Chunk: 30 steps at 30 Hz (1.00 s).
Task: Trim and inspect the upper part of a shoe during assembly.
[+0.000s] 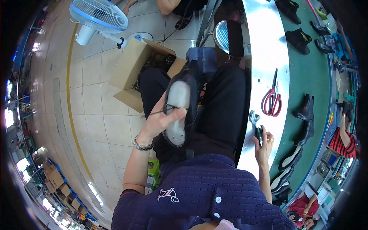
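My left hand (165, 122) grips a black shoe (179, 94) over my lap, its pale, whitish underside turned toward me. The thumb presses across the middle of that underside, where a thin dark cord or strip shows. On the metal bench to my right, my right hand (263, 147) has its fingers closed around the dark handle of a silver-jawed hand tool (253, 118), which looks like an adjustable wrench. Farther up the bench from that hand lie red-handled scissors (273, 101), blades pointing away.
A green conveyor belt (306, 78) beyond the bench carries several dark shoes (299, 41). An open cardboard box (130, 63) stands on the floor to my left, below a white-and-blue fan (100, 17). A round-headed lamp (222, 36) is ahead. Other people are nearby.
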Each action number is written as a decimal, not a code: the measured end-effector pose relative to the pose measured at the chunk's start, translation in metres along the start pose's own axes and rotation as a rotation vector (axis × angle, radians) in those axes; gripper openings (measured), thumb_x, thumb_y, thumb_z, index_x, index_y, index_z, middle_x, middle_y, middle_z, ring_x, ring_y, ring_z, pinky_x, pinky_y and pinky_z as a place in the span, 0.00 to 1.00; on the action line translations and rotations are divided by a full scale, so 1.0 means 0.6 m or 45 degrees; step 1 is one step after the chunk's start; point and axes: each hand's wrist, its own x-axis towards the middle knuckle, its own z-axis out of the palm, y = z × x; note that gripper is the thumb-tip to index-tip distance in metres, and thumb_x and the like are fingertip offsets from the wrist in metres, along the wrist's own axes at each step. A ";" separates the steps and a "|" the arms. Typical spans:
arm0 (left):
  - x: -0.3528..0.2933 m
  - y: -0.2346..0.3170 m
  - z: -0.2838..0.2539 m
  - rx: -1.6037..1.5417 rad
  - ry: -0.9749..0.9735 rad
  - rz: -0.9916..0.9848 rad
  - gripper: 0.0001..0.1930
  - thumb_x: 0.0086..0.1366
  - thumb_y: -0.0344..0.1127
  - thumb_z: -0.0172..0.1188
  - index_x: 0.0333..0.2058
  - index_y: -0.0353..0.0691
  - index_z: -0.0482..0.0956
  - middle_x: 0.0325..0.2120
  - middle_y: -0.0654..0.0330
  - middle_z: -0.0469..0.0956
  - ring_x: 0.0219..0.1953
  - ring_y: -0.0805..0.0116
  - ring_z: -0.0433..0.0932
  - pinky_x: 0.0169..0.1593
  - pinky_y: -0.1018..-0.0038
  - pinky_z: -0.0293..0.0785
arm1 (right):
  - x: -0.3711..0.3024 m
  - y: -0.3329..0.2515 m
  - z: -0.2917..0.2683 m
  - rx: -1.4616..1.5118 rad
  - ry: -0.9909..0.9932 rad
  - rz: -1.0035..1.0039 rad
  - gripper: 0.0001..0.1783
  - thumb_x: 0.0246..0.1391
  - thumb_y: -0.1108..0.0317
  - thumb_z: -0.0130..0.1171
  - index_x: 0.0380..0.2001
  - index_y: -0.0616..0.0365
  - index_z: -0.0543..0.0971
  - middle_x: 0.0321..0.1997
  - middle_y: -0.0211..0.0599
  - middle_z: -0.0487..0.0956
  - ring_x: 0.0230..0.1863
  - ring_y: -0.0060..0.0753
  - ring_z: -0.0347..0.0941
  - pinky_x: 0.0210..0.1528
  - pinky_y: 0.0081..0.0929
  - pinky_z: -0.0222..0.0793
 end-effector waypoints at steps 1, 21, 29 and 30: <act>0.009 0.011 0.009 0.001 0.002 0.004 0.40 0.60 0.43 0.68 0.65 0.36 0.57 0.54 0.58 0.70 0.55 0.71 0.68 0.59 0.72 0.64 | 0.003 -0.005 -0.007 0.060 -0.043 -0.006 0.31 0.59 0.58 0.59 0.65 0.48 0.65 0.50 0.51 0.68 0.53 0.50 0.67 0.55 0.48 0.64; 0.134 0.023 0.042 0.247 0.332 0.414 0.33 0.67 0.50 0.55 0.62 0.33 0.61 0.58 0.46 0.68 0.61 0.58 0.66 0.63 0.70 0.59 | 0.158 -0.367 -0.205 1.486 -1.164 -0.216 0.36 0.66 0.71 0.44 0.72 0.53 0.41 0.52 0.45 0.77 0.52 0.34 0.75 0.53 0.29 0.68; 0.139 0.036 0.047 0.055 0.318 0.342 0.18 0.67 0.39 0.52 0.52 0.36 0.74 0.47 0.51 0.76 0.48 0.64 0.75 0.54 0.74 0.66 | 0.227 -0.413 -0.223 1.302 -1.335 0.058 0.35 0.67 0.69 0.47 0.71 0.52 0.46 0.49 0.49 0.79 0.48 0.36 0.78 0.52 0.32 0.73; 0.141 0.035 0.046 0.073 0.334 0.355 0.18 0.67 0.39 0.52 0.52 0.35 0.74 0.48 0.51 0.76 0.50 0.63 0.75 0.55 0.73 0.66 | 0.241 -0.416 -0.230 1.228 -1.351 0.097 0.35 0.66 0.70 0.48 0.71 0.51 0.47 0.47 0.47 0.79 0.46 0.35 0.78 0.51 0.31 0.74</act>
